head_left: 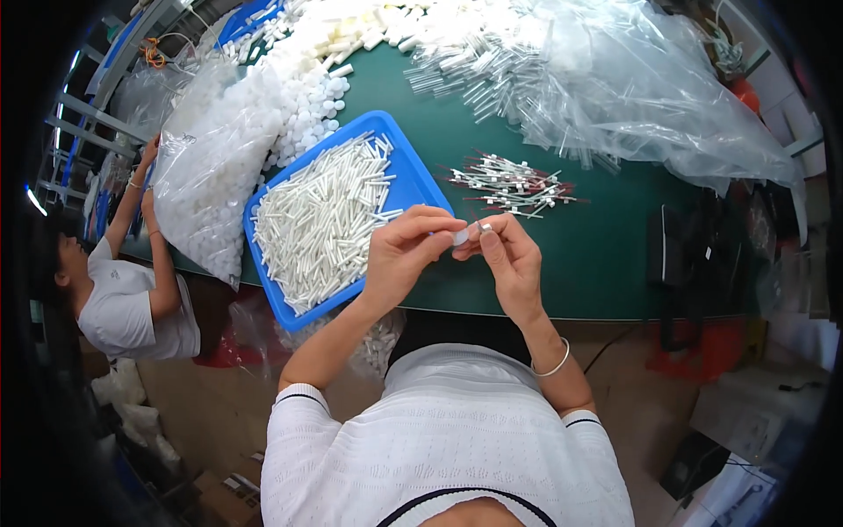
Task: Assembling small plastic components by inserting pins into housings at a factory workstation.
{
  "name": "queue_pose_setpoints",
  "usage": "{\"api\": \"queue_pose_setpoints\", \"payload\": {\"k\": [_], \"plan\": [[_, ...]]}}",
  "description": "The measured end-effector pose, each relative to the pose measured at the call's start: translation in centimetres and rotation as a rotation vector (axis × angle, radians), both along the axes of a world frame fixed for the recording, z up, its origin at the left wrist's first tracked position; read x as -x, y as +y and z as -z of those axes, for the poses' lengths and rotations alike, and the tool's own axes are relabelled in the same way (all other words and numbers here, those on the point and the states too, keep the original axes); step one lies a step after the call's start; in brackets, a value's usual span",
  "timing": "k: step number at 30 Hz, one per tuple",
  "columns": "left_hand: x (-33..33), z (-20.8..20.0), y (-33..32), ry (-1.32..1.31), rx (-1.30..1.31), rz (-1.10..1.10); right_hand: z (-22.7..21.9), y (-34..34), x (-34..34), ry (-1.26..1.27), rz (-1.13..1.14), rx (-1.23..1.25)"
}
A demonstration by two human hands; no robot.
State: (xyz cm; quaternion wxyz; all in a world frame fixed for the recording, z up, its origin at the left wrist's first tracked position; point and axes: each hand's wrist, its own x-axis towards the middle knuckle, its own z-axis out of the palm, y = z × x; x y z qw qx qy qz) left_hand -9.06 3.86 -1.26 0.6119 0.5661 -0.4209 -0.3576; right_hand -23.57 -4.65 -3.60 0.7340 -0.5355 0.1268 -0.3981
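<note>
Above the near edge of the green table, my left hand [402, 255] pinches a small white round cap [460, 236] between thumb and fingertips. My right hand [512, 262] is closed close beside it, holding a small white connector [485, 227] with a thin dark wire end showing. The fingertips of both hands nearly meet, so how cap and connector touch is hidden. Just beyond my right hand lies a loose pile of red and white wires [509, 184] with white connectors. Left of my hands sits a blue tray [411, 158] heaped with short white sticks [307, 228].
A clear bag of white caps [215, 167] leans at the left, loose caps [312, 114] spilling beside it. Clear tubes [492, 75] and plastic sheeting [650, 88] cover the far right. A black device [672, 246] stands at the right. Another person [140, 294] works at the left.
</note>
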Motion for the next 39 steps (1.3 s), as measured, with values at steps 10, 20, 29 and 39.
{"api": "queue_pose_setpoints", "payload": {"k": [10,20,29,39], "plan": [[1.0,2.4,0.5,0.484,-0.161,0.109,-0.6,1.3,3.6,0.311,0.172,0.14],[2.0,3.3,0.9,0.898,-0.136,0.146,-0.7,1.5,4.9,0.507,0.221,0.411],[2.8,3.4,1.8,0.562,-0.059,0.144,-1.1,1.7,5.0,0.516,0.234,0.494],[4.4,4.8,2.3,0.672,0.053,0.086,0.2,2.1,4.4,0.498,0.233,0.669]]}}
